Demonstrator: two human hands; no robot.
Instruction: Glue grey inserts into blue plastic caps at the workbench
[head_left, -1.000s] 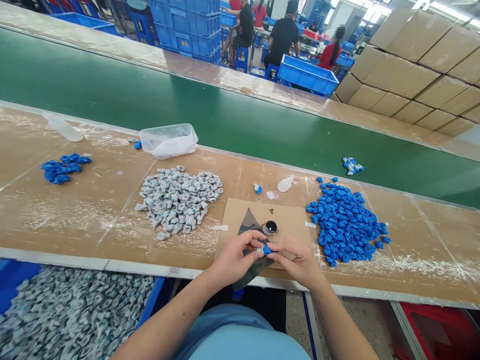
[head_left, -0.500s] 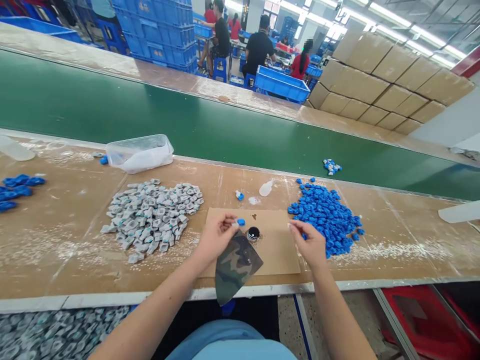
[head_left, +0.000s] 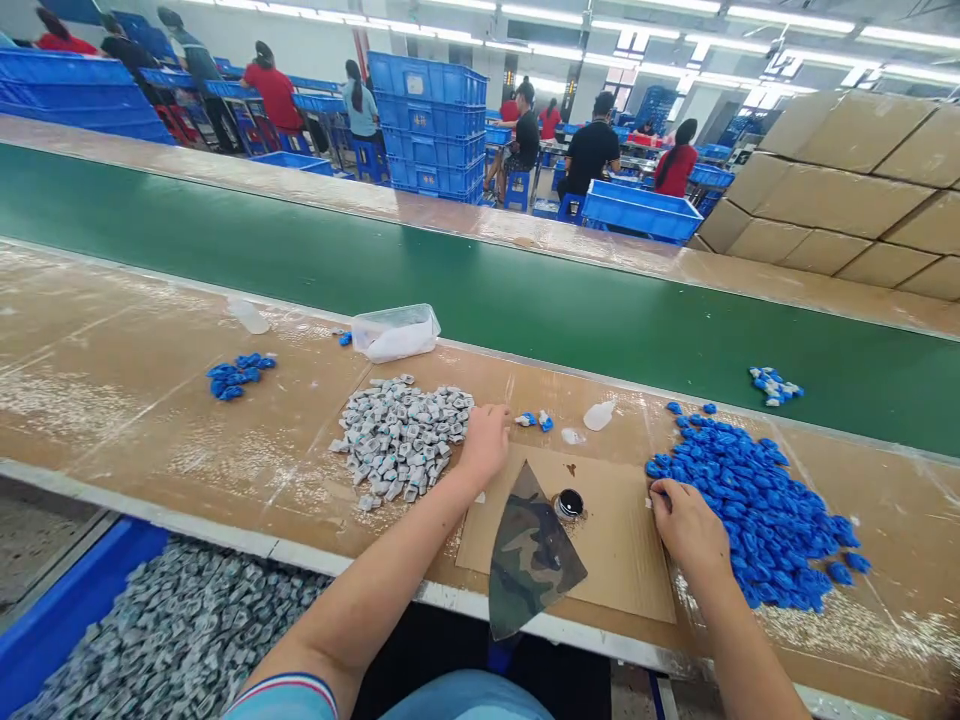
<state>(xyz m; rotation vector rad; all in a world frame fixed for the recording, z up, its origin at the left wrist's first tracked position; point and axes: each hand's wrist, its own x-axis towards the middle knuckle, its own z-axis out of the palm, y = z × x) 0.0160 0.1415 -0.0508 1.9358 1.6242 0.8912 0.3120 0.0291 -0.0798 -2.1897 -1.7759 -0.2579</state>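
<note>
A factory hall; long green conveyor belt [head_left: 525, 310]; stacked blue crates [head_left: 427, 125]; brown cartons [head_left: 840, 195]; seated workers [head_left: 592, 155].

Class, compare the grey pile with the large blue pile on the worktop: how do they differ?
The grey pile is pale with teal touches; the large blue pile is strongly blue.
The large blue pile covers more of the worktop than the grey pile.
The left hand is beside the grey pile, the right hand beside the large blue pile.
Both are loose heaps of small pieces.
</note>
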